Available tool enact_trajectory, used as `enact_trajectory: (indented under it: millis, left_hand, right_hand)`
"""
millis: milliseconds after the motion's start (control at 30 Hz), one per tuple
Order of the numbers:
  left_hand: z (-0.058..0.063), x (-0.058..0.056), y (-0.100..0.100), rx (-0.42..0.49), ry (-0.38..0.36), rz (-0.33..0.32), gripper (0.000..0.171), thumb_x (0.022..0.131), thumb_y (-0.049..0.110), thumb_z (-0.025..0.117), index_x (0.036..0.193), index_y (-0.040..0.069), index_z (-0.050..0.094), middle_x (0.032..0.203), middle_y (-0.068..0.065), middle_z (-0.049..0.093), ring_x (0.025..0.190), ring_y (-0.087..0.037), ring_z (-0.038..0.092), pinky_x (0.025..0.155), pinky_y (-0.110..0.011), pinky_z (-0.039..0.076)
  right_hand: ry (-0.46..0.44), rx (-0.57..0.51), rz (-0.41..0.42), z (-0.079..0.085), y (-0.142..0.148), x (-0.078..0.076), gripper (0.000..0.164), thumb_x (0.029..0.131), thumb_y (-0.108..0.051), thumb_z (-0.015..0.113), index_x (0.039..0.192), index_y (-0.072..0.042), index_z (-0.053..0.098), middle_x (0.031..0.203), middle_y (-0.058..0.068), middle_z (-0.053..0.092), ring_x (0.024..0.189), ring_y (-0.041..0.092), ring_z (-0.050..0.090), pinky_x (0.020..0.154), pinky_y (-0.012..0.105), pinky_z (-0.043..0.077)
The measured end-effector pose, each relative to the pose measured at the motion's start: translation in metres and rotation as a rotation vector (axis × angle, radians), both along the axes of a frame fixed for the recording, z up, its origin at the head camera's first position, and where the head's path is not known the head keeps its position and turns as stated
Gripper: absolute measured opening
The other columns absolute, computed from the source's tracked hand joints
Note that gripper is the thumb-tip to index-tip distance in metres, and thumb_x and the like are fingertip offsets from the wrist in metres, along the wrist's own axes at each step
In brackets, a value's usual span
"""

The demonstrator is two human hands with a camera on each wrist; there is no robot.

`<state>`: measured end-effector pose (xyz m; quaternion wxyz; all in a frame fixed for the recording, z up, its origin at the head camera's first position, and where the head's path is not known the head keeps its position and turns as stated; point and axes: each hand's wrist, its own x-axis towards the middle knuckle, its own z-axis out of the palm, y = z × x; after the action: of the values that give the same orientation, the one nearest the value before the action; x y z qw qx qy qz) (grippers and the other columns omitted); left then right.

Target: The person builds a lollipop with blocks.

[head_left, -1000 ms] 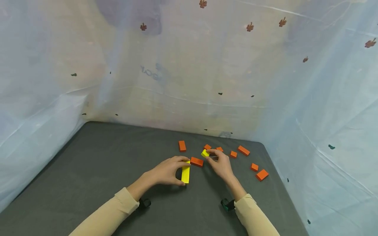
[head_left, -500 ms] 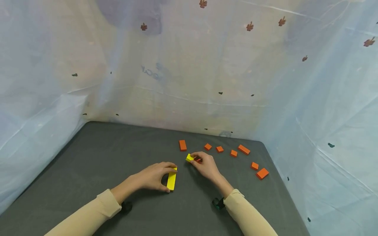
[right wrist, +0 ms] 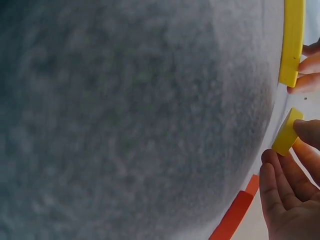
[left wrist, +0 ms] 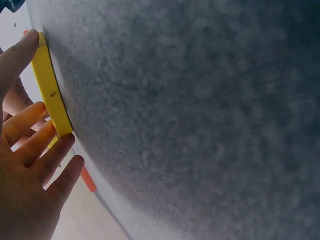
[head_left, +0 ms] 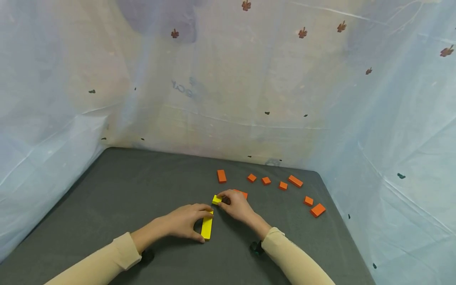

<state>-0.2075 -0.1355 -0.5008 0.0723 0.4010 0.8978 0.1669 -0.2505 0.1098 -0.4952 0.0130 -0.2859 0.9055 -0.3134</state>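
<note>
In the head view, a long yellow block [head_left: 206,228] lies lengthwise away from the person on the dark grey table. My left hand [head_left: 182,222] grips it by its ends, thumb at the near one and fingers at the far one. My right hand [head_left: 236,205] pinches a small yellow block [head_left: 216,200] between thumb and fingers, just beyond the long block's far end. In the right wrist view, a gap separates the small yellow block [right wrist: 287,132] from the long yellow block [right wrist: 292,42]. An orange block [head_left: 243,194] behind my right hand is partly hidden.
Several orange blocks are scattered at the back right, among them a long one [head_left: 295,181], an oblong one [head_left: 221,176] and a thicker one [head_left: 318,210]. Pale plastic sheeting [head_left: 221,99] rises behind the table [head_left: 142,178] and along its sides.
Both hands have moved left and nearer the person, each carrying its yellow block. My right hand has brought the small block from among the orange ones to the long block's far end.
</note>
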Motion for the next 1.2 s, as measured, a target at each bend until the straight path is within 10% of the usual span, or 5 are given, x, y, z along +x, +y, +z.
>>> enact_trajectory:
  millis: [567, 1200]
  left_hand:
    - [-0.005, 0.011, -0.001, -0.010, -0.008, 0.008, 0.077, 0.084, 0.064, 0.079, 0.147, 0.024, 0.060, 0.159, 0.002, 0.046, 0.139, -0.024, 0.052, 0.105, -0.054, 0.049]
    - [-0.004, 0.038, -0.005, 0.016, 0.169, -0.022, 0.045, 0.097, 0.040, 0.074, 0.135, 0.016, 0.070, 0.138, 0.000, 0.059, 0.121, -0.018, 0.062, 0.099, -0.045, 0.054]
  right_hand:
    - [0.013, 0.086, 0.054, -0.001, -0.006, 0.003, 0.025, 0.098, -0.014, 0.073, 0.123, -0.007, 0.075, 0.117, 0.008, 0.073, 0.097, 0.018, 0.068, 0.083, 0.030, 0.056]
    - [0.029, 0.081, 0.077, -0.003, -0.006, 0.000, 0.024, 0.100, -0.013, 0.071, 0.123, -0.008, 0.076, 0.117, 0.007, 0.074, 0.101, 0.018, 0.069, 0.086, 0.033, 0.058]
